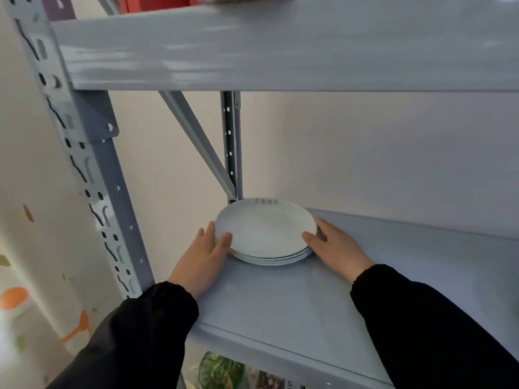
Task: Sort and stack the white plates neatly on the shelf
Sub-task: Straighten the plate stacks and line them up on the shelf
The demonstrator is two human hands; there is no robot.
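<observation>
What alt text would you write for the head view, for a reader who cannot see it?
A person's left hand and right hand hold opposite sides of a stack of white plates on a grey metal shelf.

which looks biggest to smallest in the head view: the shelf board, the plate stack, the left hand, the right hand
1. shelf board
2. plate stack
3. left hand and right hand: they look alike, so unranked

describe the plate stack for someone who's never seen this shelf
On the grey metal rack, look to the back left corner of the shelf, by the rear upright. The stack of white plates sits between the left hand and right hand, with dark lettering on its far rim.
</observation>
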